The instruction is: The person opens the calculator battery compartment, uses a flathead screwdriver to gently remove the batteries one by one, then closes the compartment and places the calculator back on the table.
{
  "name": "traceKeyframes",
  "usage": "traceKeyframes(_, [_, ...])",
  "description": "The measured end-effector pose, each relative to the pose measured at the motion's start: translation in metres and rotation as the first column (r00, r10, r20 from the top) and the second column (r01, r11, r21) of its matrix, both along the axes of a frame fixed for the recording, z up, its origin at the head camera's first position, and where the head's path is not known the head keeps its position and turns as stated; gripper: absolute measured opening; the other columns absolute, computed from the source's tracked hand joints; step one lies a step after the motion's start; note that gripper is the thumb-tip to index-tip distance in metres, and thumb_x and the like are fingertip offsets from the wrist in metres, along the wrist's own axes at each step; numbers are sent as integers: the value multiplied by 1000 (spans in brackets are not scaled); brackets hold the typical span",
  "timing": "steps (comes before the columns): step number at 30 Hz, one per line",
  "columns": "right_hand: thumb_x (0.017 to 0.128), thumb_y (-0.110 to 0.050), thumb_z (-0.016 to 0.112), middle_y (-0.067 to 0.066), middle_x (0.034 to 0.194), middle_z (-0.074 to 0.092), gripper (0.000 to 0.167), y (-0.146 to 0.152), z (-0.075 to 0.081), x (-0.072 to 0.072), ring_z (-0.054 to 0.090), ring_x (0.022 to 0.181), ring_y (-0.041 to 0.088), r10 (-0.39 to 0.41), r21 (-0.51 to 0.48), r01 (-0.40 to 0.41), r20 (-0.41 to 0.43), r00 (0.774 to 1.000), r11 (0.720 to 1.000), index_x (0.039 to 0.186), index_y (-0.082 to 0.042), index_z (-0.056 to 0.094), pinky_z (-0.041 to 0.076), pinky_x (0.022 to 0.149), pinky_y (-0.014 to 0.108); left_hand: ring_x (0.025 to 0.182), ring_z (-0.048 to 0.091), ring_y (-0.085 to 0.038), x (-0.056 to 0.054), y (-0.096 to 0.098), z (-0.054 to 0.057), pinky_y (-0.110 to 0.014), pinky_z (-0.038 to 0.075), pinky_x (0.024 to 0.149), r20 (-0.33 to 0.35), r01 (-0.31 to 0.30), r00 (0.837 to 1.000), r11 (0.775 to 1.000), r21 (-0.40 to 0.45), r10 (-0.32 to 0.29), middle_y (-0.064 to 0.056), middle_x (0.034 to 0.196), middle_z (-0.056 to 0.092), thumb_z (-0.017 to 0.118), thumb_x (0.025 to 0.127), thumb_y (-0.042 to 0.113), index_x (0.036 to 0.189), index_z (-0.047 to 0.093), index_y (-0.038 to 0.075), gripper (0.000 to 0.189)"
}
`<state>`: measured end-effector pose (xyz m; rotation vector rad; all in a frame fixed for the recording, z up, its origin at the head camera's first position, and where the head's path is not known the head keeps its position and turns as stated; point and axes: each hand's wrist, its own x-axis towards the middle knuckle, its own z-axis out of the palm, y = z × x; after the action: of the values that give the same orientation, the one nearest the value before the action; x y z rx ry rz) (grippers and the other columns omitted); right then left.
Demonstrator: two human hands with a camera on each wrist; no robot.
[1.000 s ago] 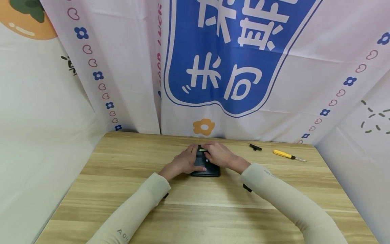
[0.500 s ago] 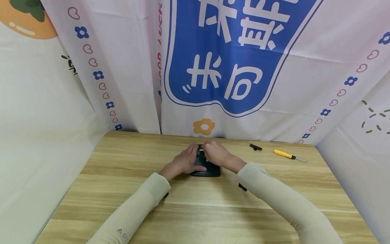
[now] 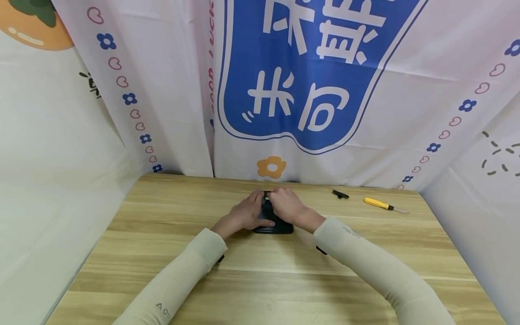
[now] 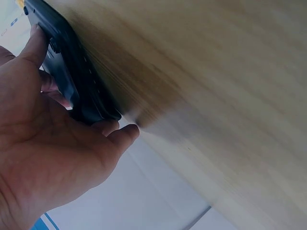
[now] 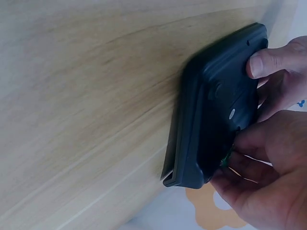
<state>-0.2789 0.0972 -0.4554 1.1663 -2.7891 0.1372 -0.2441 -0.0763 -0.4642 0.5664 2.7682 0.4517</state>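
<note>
A black desk-calculator-shaped device (image 3: 280, 226) lies on the table with its back up; its front face is hidden. My left hand (image 3: 246, 214) grips it from the left, thumb on the back panel and fingers by the far edge. In the left wrist view this hand (image 4: 53, 139) reaches round the device's side (image 4: 86, 81). My right hand (image 3: 289, 205) bends over the far end, fingertips at a small green battery (image 3: 267, 197) in a recess there. The right wrist view has its fingers curled around this green battery (image 5: 225, 159), partly covering it.
A small black cover piece (image 3: 340, 194) lies right of the hands near the back edge. Farther right is a screwdriver (image 3: 378, 203) with a yellow handle. A printed curtain (image 3: 243, 155) hangs behind the wooden table (image 3: 260, 289).
My right hand has shifted slightly left and its fingers have curled in over the recess, covering more of the battery and back panel. The left hand keeps its hold.
</note>
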Motion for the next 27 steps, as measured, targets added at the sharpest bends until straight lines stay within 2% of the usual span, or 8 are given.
traceKeyframes(11, [93, 2, 75, 14, 93, 77, 5, -5, 3, 6, 76, 88, 29, -18, 79, 22, -49, 999, 997, 97, -1, 75, 64, 73, 39, 157, 32, -37, -1, 0, -1, -55, 47, 114, 10, -26, 1000, 1000, -4, 26, -20, 174, 18, 71, 96, 62, 167, 14, -1, 111])
traceKeyframes(15, [91, 3, 75, 13, 89, 77, 6, -6, 4, 6, 76, 85, 28, -25, 67, 29, -62, 998, 997, 93, -3, 75, 64, 72, 39, 156, 32, -37, -1, 0, 1, -56, 48, 113, 12, -29, 1000, 1000, -1, 29, -20, 174, 19, 71, 96, 62, 168, 14, -1, 111])
traceKeyframes(27, [94, 5, 73, 13, 89, 78, 9, -9, 5, 6, 77, 85, 28, -24, 74, 29, -59, 998, 997, 95, -1, 79, 65, 75, 37, 158, 29, -37, -1, 0, 0, -55, 46, 115, 23, -27, 999, 1000, -4, 27, -20, 175, 16, 70, 97, 61, 168, 14, -1, 109])
